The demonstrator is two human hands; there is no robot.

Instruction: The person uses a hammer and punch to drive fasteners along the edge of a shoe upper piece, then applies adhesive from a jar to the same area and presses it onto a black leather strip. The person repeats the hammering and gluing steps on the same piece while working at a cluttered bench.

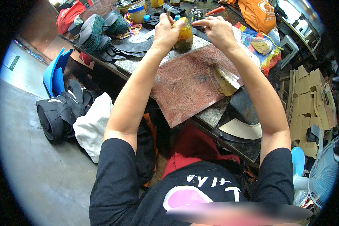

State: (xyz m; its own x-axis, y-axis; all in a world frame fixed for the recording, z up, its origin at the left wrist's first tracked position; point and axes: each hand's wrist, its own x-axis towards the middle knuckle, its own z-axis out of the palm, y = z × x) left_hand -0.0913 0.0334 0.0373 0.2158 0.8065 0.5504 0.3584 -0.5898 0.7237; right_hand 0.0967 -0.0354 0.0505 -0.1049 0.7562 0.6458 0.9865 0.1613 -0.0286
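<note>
My left hand [167,32] is closed round a short brownish handle [168,14] whose upper end pokes out above the fingers; its lower end is hidden. Right beside that hand stands a glass jar [184,42] with yellow-amber stuff in it and smeared round its mouth. My right hand [219,33] hangs to the right of the jar, index finger stretched left toward it, other fingers loosely curled, nothing seen in them. Below both hands a reddish-brown sheet [188,83] covers part of the table. On it lies a curved, stained piece [226,82] in cream and brown.
Stacked dark green-edged pieces [91,33] and black strips [130,48] lie at the left. A red-handled tool [215,11] rests behind my right hand. An orange bag [257,15] sits far right. A cream curved piece [240,130] lies near the front edge; a fan [325,173] stands right.
</note>
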